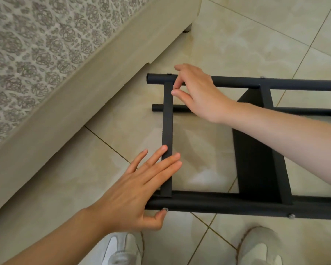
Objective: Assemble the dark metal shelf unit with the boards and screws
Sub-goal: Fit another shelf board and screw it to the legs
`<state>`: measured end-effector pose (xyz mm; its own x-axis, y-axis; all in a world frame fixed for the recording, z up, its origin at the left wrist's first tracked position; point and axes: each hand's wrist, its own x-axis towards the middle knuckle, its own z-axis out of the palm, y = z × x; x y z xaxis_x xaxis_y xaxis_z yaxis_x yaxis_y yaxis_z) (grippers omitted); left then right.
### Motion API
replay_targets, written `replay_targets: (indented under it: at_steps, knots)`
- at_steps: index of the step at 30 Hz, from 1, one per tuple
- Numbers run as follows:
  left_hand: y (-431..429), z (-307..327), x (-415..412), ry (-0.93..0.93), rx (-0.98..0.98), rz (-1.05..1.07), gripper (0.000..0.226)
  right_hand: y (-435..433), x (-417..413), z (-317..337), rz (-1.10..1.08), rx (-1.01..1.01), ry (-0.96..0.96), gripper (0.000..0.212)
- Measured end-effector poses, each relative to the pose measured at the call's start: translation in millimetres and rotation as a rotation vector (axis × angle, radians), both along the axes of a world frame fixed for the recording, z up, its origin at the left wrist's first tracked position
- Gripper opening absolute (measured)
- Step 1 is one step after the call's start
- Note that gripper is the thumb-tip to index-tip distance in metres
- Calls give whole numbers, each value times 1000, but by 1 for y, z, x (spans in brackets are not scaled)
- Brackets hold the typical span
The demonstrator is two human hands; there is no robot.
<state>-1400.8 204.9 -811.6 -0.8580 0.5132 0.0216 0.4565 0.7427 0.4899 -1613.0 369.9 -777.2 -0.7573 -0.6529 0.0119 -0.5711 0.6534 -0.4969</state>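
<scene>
My L hand [134,190]: open, laid on flat dark metal crossbar [167,127].
My R hand [197,90]: fingers curled at its top end; can't tell if pinching.
Risk: if I press unevenly, crossbar may twist & strain small silver screw [165,209].

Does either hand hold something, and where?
Left hand lies flat on the dark flat metal crossbar, gripping nothing. Right hand curls at its upper end; a hold cannot be told.

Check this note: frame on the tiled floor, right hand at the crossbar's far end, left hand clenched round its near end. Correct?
One slip: the head view shows the left hand lying with straight fingers across the near end of the crossbar, not clenched round it. The frame, tiled floor and right hand are as stated.
</scene>
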Motion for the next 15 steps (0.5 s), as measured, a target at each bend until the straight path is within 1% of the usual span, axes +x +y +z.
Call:
replay_targets:
  at_steps: [5, 8, 15]
  knots:
    - [0, -1, -1, 12, 5, -13, 92, -7, -18, -4, -59, 43, -77, 20]
    - [-2, -4, -5, 36, -6, -30, 89, -7, -20, -2, -83, -6, -109, 21]
    - [-6, -6, -7, 34, -35, -10, 95, -4, -21, 1, -78, -39, -156, 21]
